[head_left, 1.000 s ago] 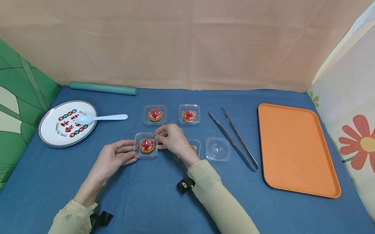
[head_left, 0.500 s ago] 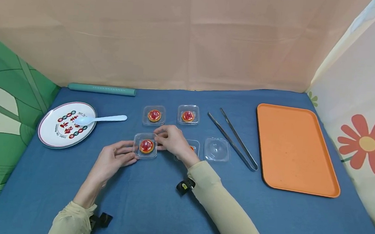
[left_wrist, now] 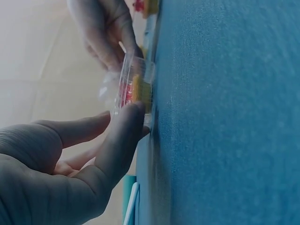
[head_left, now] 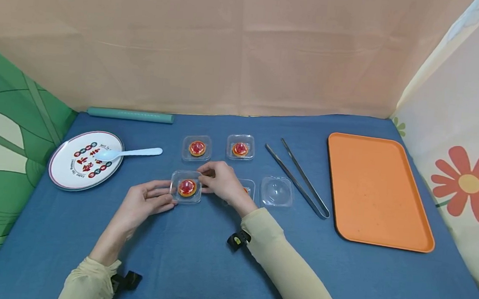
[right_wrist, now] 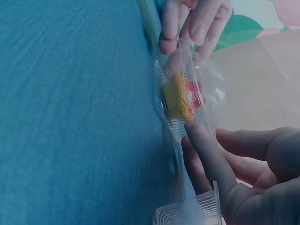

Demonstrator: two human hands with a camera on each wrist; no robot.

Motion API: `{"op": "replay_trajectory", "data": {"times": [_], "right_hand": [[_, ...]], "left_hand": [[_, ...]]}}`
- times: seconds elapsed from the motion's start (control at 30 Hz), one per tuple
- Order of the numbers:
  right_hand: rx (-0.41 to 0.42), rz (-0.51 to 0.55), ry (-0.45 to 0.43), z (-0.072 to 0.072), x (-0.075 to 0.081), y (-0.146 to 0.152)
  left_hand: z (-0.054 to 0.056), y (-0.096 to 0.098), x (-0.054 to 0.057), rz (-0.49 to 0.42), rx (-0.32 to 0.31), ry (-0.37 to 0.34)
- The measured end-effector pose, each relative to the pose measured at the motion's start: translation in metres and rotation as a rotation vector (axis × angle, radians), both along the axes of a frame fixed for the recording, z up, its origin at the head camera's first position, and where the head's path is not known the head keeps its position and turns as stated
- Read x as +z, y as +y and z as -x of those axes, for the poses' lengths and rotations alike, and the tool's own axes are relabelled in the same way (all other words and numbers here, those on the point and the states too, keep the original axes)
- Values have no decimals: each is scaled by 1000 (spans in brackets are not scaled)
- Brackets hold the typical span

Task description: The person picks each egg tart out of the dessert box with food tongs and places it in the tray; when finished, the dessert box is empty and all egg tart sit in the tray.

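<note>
L hand (head_left: 143, 200) and R hand (head_left: 221, 182), apart, each pinch an opp. edge of clear, square, dome-lidded plastic box (head_left: 185, 200), nr. centre of blue fabric tablecloth (head_left: 186, 263). Round, red-topped yellow tart (head_left: 187, 187) inside. Box-to-cloth contact prob.; wrist views too unclear to confirm.

Leftmost on the worktop (head_left: 195, 264) lies a plate (head_left: 64, 165) with a spoon (head_left: 143, 151) overhanging its edge; rightmost, a tray (head_left: 381, 195), tongs (head_left: 296, 182) beside it. Centrally, a container (head_left: 185, 200) holding a tart (head_left: 187, 187) sits between the left hand (head_left: 145, 201) and right hand (head_left: 221, 183), two tart containers (head_left: 185, 154) behind.
</note>
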State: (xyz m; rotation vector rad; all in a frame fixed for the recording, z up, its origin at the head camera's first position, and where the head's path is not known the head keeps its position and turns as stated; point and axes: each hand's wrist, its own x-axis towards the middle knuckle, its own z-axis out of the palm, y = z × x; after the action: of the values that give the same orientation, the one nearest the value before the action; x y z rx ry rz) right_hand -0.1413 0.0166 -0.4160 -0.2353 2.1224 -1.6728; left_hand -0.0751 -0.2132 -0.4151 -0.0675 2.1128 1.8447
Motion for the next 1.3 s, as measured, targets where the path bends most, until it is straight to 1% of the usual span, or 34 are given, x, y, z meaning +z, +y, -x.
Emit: {"op": "replay_trajectory", "data": {"times": [0.17,0.4,0.57,0.7,0.83,0.93,1.13,1.3], "right_hand": [[1,-39,51,-4,2,-1],[18,-57,94,-6,6,-1],[23,-109,142,-6,6,0],[28,-163,176,-6,5,1],[45,-198,216,-7,6,2],[61,-212,237,-7,7,2],[76,-215,246,-8,8,5],[70,-221,272,-10,11,6]], "left_hand": [[-1,-2,0,-20,-4,-9],[-3,0,1,-22,4,-7],[-4,3,3,-1,18,-18],[-6,4,5,37,26,-23],[-7,5,7,69,23,-12],[-8,6,7,75,24,0],[-9,7,7,91,33,33],[-11,10,11,131,43,64]]}}
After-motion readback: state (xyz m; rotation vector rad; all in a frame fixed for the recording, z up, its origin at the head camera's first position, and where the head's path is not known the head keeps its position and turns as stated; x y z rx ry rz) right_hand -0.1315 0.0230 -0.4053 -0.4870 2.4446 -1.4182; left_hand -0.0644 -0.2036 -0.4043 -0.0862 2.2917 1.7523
